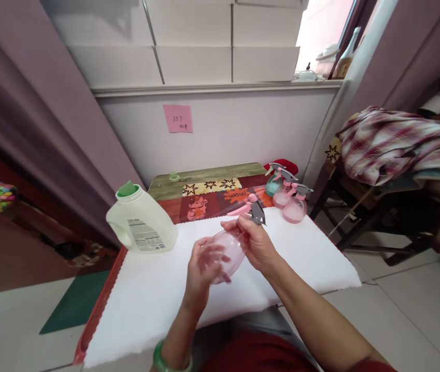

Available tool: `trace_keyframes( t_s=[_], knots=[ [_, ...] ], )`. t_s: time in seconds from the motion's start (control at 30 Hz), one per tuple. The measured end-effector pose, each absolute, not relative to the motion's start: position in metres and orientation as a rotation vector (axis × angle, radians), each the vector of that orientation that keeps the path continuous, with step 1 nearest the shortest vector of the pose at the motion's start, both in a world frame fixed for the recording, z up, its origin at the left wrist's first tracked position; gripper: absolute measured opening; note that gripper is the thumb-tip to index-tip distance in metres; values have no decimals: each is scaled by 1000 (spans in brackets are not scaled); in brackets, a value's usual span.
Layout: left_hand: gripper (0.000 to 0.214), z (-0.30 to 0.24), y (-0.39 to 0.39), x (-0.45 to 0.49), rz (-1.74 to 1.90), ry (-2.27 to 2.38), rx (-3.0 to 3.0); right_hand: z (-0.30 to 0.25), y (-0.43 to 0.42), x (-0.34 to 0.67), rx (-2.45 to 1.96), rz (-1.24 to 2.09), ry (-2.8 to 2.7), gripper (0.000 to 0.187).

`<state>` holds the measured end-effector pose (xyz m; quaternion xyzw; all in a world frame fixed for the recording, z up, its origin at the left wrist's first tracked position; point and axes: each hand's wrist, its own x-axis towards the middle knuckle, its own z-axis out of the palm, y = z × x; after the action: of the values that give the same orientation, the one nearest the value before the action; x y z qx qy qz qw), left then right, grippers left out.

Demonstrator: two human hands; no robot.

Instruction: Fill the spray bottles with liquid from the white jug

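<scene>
Both my hands hold a pink see-through spray bottle [230,249] tilted on its side above the white foam sheet [146,294]. My left hand [203,266] is wrapped round the bottle's round body from below. My right hand [254,241] grips its neck, just under the pink and grey trigger head [251,208]. A green bangle [161,359] sits on my left wrist.
A white detergent jug with a green cap [142,219] stands at the sheet's left back corner. Three more spray bottles [288,198] stand at the back right. A small green cap [173,176] lies on the wooden table. A chair with plaid cloth [394,144] is at right.
</scene>
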<state>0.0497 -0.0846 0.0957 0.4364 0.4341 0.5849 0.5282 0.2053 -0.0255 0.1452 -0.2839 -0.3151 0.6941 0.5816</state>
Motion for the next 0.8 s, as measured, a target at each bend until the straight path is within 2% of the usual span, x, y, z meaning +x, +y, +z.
trace_keyframes(
  t_s=[0.07,0.17,0.23,0.37,0.43,0.53,0.6,0.7,0.8],
  knots=[
    [67,93,-86,53,1012,739,625,150,-27,207,-613,1632,-963,41],
    [94,85,-91,60,643,456,371,156,-25,209,-534,1680,-1143,46],
    [99,84,-95,68,734,487,357,158,-23,207,-539,1653,-1072,50],
    [74,94,-100,81,1313,787,367,159,-15,202,-631,1489,-709,52],
    [74,102,-99,82,1406,836,424,157,-12,202,-645,1470,-605,53],
    [79,111,-93,74,1298,763,632,153,-8,206,-679,1527,-568,53],
    [83,113,-90,68,1085,671,747,152,-5,211,-724,1587,-586,51],
    [84,108,-93,62,803,541,749,159,3,221,-761,1660,-571,53],
    [87,96,-101,56,706,446,692,178,23,239,-762,1667,-523,54]
  ],
)
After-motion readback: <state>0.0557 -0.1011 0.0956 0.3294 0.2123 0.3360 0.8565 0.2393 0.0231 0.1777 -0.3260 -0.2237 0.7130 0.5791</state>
